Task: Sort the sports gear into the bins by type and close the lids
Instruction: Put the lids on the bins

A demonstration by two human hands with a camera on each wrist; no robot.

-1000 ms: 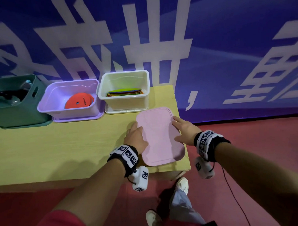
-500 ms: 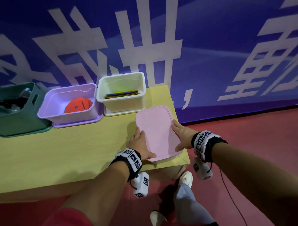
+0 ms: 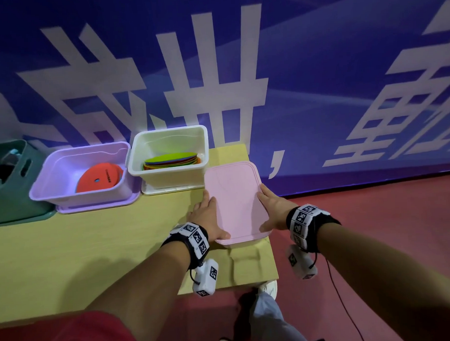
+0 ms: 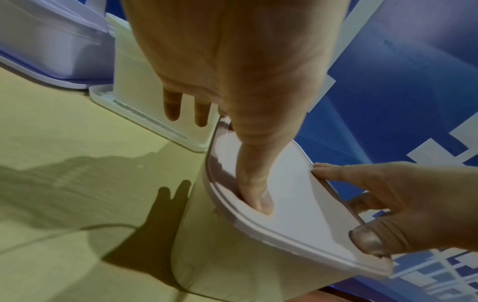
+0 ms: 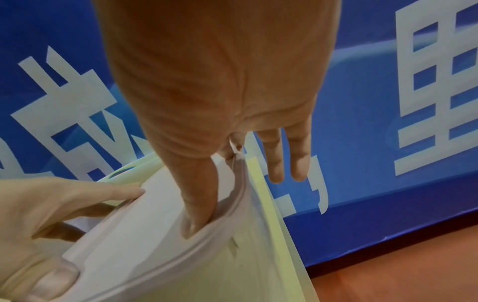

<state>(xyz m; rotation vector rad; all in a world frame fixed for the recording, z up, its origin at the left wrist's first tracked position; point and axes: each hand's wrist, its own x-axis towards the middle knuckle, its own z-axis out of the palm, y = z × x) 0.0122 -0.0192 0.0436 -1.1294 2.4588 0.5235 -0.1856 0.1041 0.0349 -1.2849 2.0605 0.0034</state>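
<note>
head view: the pink lid [image 3: 235,200] sits on a pink bin at the 3 o'clock end of the yellow table [image 3: 94,251], just beside the white bin [image 3: 168,172], which lies at its 10 o'clock. the left hand [image 3: 207,217] grips the lid's 9 o'clock edge, thumb on top near the 6 o'clock corner; the right hand [image 3: 273,209] grips the 3 o'clock edge the same way. the white bin holds coloured flat discs [image 3: 172,160]; the purple bin [image 3: 83,175] at its 9 o'clock holds an orange disc [image 3: 99,177]; a green bin [image 3: 10,183] stands farther toward 9 o'clock.

left wrist view: the left hand [image 4: 232,71] has its thumb pressed on the lid [image 4: 297,194], fingers curled over the rim; two fingers hang free.

right wrist view: the right hand [image 5: 220,81] pinches the lid [image 5: 155,235], thumb on top, two fingers straight past the edge.
</note>
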